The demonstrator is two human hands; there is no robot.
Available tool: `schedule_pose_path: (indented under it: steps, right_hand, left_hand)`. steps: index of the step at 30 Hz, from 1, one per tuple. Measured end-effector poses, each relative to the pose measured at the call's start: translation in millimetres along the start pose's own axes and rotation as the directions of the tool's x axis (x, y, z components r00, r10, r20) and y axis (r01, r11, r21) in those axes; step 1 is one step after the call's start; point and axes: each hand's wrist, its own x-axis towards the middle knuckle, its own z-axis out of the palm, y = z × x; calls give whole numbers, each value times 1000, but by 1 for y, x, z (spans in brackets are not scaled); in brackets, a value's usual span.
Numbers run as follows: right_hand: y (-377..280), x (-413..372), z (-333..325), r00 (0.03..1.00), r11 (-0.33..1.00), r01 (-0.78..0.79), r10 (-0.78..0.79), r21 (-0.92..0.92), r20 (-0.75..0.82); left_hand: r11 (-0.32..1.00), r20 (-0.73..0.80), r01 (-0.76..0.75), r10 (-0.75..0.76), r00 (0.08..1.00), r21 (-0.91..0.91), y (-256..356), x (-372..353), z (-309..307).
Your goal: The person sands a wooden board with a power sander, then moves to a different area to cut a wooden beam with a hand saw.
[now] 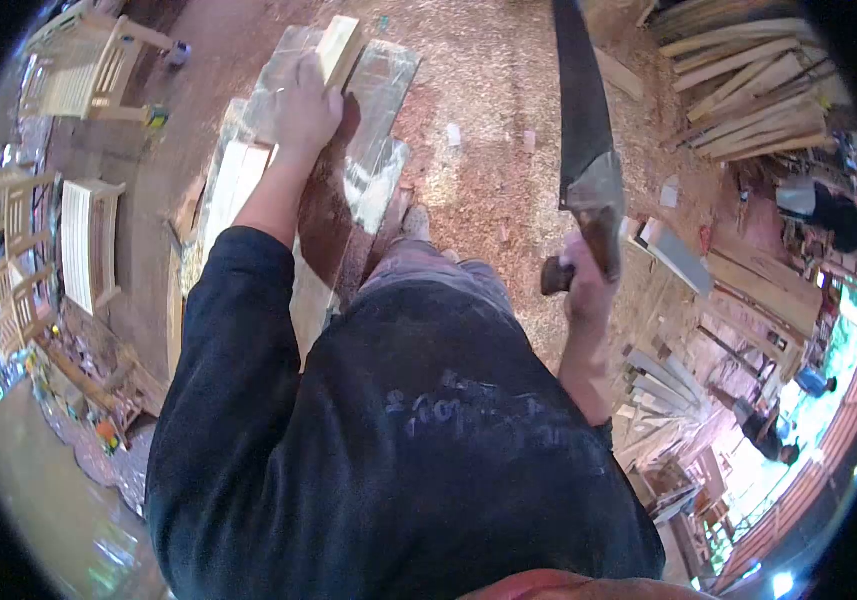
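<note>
My left hand (303, 112) is closed around the near end of a short pale wood block (339, 45), its fingers on the left side and thumb at the near edge. The block lies at the far end of a worn plank bench (378, 95) that carries light scuffs. Out to the right, my right hand (590, 285) grips a handsaw by its dark handle. The broad dark blade of the handsaw (584, 110) points away from me, apart from the wood block. Part of the handle is hidden by my fingers.
Sawdust covers the floor (488, 90). A pile of wood strips (758, 90) lies far right, with a grey-faced board (676, 255) nearer. Slatted wooden benches (88, 245) stand at the left. Other people (768, 435) are at the right.
</note>
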Motion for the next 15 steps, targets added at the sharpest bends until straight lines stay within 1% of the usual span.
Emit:
schedule_pose_path:
  steps: [1,2,3,5,6,7,8,9,10,11,12,14,15]
  right_hand:
    - [-8,6,-4,996,996,-79,81,41,-48]
    - [5,16,-21,980,976,-193,196,101,-22]
    - [14,16,-33,977,977,-206,208,57,-40]
    - [26,19,-50,973,973,-225,221,-45,-68]
    - [34,19,-61,953,953,-292,283,-84,-109]
    - [50,21,-76,936,933,-345,334,-101,-111]
    - [67,25,-94,916,910,-396,383,-120,-116]
    - [70,27,-101,905,887,-424,404,-183,-134]
    - [73,29,-109,892,859,-451,425,-244,-151]
    - [70,33,-111,892,821,-452,416,-349,-177]
    - [67,35,-116,893,769,-449,402,-456,-200]
    - [61,52,-131,914,666,-392,359,-634,-188]
    - [58,63,-138,928,603,-347,330,-718,-172]
  left_hand:
    - [997,-61,-67,65,996,-24,5,-14,-1]
    - [990,-121,-135,129,984,-46,11,-36,0]
    - [977,-180,-203,189,965,-67,16,-63,1]
    - [977,-72,-86,73,995,-196,26,-132,7]
    - [983,-48,-11,2,999,-181,30,-172,3]
    - [984,-30,64,-70,997,-164,35,-210,-2]
    - [967,82,216,-207,975,-136,35,-242,-9]
    - [927,191,362,-339,921,-98,30,-274,-15]
    - [879,182,476,-467,865,-4,22,-312,-9]
    - [807,167,584,-590,790,87,13,-342,1]
    - [781,155,616,-624,766,99,2,-360,6]
    - [715,126,688,-699,704,125,-8,-386,19]
    - [687,52,714,-725,687,139,-1,-381,31]
